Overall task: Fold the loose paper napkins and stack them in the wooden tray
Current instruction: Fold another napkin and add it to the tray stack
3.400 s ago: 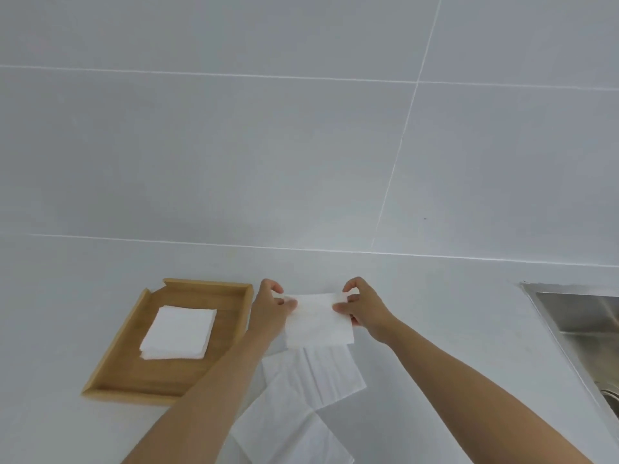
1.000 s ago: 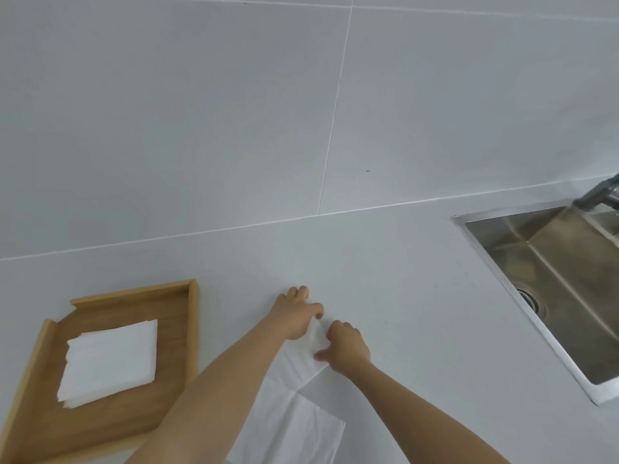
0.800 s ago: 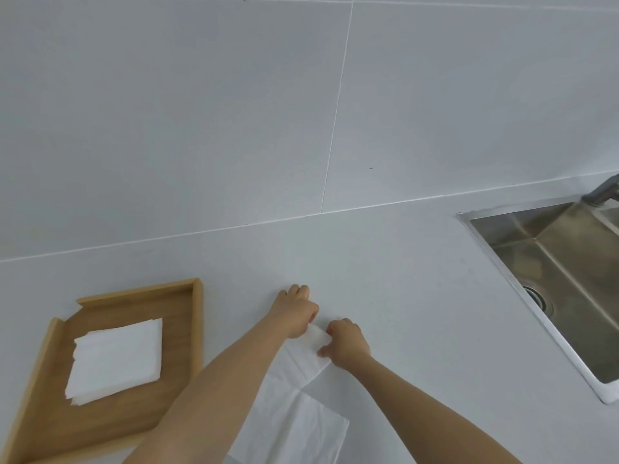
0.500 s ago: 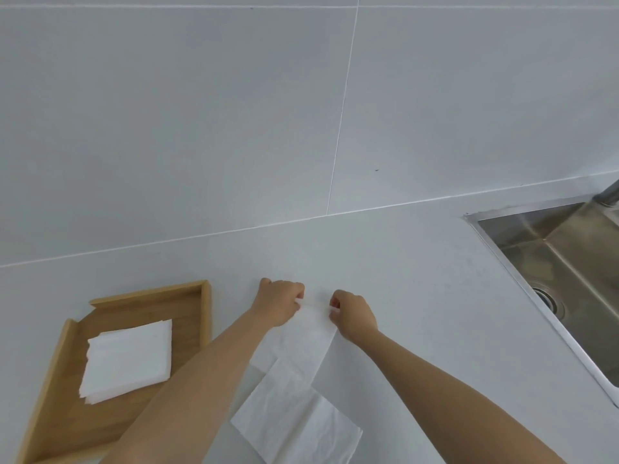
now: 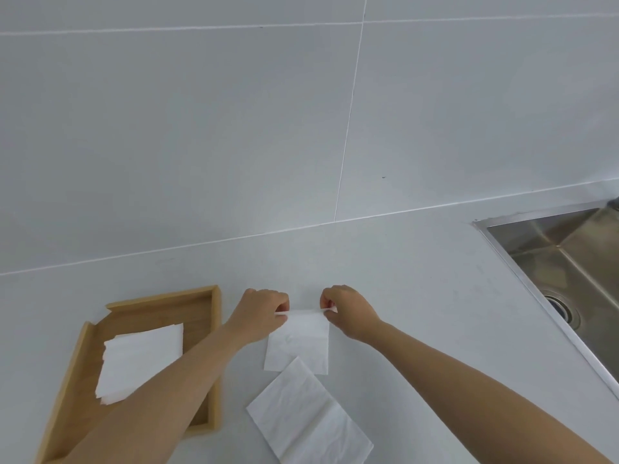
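A white paper napkin (image 5: 299, 339) hangs from both my hands just above the counter. My left hand (image 5: 259, 313) pinches its top left corner, and my right hand (image 5: 348, 313) pinches the top right corner. Its lower edge overlaps a second loose napkin (image 5: 308, 416) lying flat on the counter nearer to me. To the left sits the wooden tray (image 5: 214, 333), holding a stack of folded napkins (image 5: 140, 360). My left forearm crosses over the tray's near right corner.
A steel sink (image 5: 569, 262) with a drain is set into the counter at the right. The white counter (image 5: 418, 296) meets a tiled wall (image 5: 301, 128) behind the hands.
The hands went from pressing the napkin on the counter to lifting it by its top corners and spreading it apart. The view shifted right and back left, so the sink slid toward the right edge.
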`<move>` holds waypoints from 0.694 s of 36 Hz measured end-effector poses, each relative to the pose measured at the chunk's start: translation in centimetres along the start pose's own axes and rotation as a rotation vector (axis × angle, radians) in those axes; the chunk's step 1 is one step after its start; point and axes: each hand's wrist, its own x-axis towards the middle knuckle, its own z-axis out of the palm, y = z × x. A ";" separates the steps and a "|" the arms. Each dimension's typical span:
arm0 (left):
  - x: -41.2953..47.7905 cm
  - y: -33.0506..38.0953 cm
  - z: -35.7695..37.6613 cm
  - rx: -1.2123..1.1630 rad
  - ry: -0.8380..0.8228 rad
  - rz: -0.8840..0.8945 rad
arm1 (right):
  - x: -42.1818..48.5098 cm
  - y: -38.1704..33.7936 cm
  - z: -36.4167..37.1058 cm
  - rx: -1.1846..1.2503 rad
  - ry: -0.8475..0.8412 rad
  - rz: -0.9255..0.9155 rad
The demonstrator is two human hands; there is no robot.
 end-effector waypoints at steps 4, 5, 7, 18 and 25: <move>-1.1 -0.1 0.4 0.062 -0.120 0.022 | -0.7 0.2 0.7 -0.021 -0.106 -0.038; -1.2 -0.1 0.5 0.074 -0.148 0.023 | -0.9 0.2 0.8 -0.027 -0.128 -0.045; -1.5 -0.2 0.8 0.097 -0.200 0.029 | -1.2 0.3 1.3 -0.034 -0.173 -0.052; -1.1 -1.5 1.3 0.084 -0.482 -0.095 | -1.1 0.2 1.3 0.039 -0.427 0.028; 0.4 -1.7 1.8 -0.102 -0.294 -0.262 | 0.9 0.7 1.7 0.091 -0.252 0.218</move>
